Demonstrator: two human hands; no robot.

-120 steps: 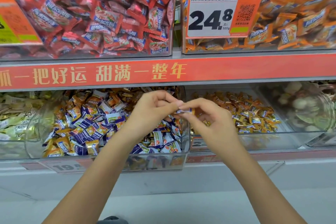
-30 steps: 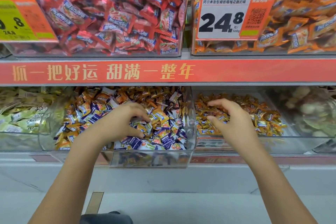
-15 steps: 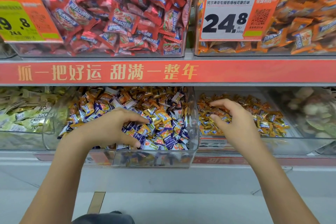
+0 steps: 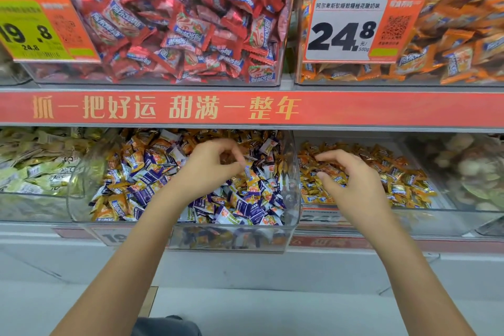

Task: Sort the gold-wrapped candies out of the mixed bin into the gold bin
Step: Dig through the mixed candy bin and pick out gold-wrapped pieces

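Gold-wrapped candies (image 4: 253, 188) scattered among purple and white ones in clear curved mixed bin (image 4: 289, 199); more heaped in clear gold bin (image 4: 354, 224) alongside. Left hand (image 4: 210, 169) lifted off the pile since a moment ago, fingertips curled together, possibly pinching one; cannot tell. Right hand (image 4: 351, 183) loosely curled, empty, over gold bin. Likely next transfer starting.

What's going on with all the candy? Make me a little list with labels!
place: shop shelves with clear candy bins
mixed bin: gold and purple-white candies together
gold bin: gold candies only, right of the mixed bin
left hand: over the mixed bin, fingers curled; a held candy cannot be made out
right hand: over the gold bin, fingers loosely curled, nothing seen in it
upper shelf: red candies and orange candies
price tag: 24.8
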